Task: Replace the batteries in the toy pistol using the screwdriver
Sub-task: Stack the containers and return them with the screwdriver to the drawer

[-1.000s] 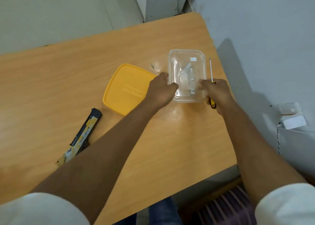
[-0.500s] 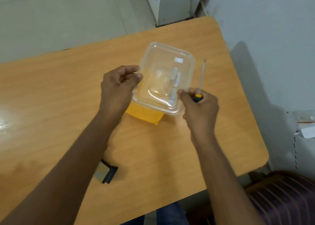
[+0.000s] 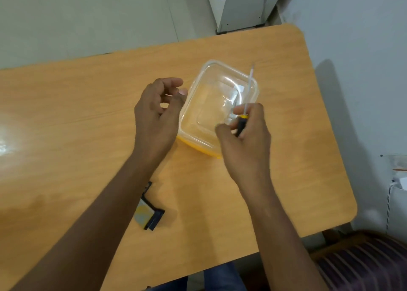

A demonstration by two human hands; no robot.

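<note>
A clear plastic container [image 3: 211,114] stands on the yellow lid [image 3: 199,147], of which only the near edge shows. Something small and pale lies inside the container, too faint to name. My right hand [image 3: 246,141] grips the screwdriver [image 3: 241,123] by its black and yellow handle over the container's right side, the thin shaft pointing away from me. My left hand [image 3: 157,114] hovers at the container's left rim with loosely curled fingers and holds nothing. The black toy pistol [image 3: 152,215] with a yellow label lies near me, mostly hidden under my left forearm.
The wooden table [image 3: 77,114] ends close on the right and near side. A grey cabinet [image 3: 240,4] stands beyond the far edge. To the right is a wall, with a striped seat [image 3: 363,264] at the lower right.
The container was carried from the right side of the table onto the yellow lid. My left hand has let go of its rim. The right hand still holds the screwdriver.
</note>
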